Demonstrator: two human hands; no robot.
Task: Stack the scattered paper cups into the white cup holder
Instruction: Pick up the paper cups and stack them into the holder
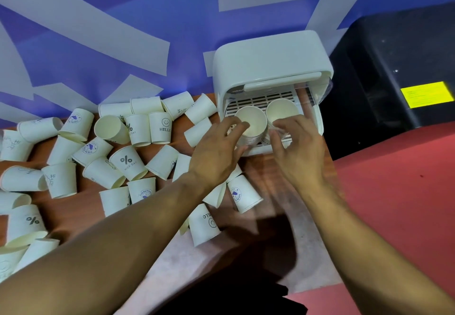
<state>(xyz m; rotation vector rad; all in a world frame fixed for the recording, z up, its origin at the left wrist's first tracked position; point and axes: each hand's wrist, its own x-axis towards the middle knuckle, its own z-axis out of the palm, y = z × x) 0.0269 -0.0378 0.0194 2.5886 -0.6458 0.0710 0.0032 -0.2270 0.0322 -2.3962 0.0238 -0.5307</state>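
The white cup holder (pixel 268 58) stands at the table's back right with its front flap raised. Inside it two stacks of paper cups stand upright: a left stack (pixel 253 120) and a right stack (pixel 282 110). My left hand (pixel 216 152) hovers at the left stack's front, fingers curled loosely around its side. My right hand (pixel 298 147) sits in front of the right stack, fingertips at its lower rims. Whether either hand truly grips a stack is unclear. Several printed white cups (pixel 128 162) lie scattered over the wooden table (pixel 258 169) to the left.
A blue and white patterned wall (pixel 98 44) runs behind the table. A black box with a yellow label (pixel 398 76) stands to the holder's right. Red floor (pixel 398 191) lies past the table's right edge. Cups lie close under both forearms.
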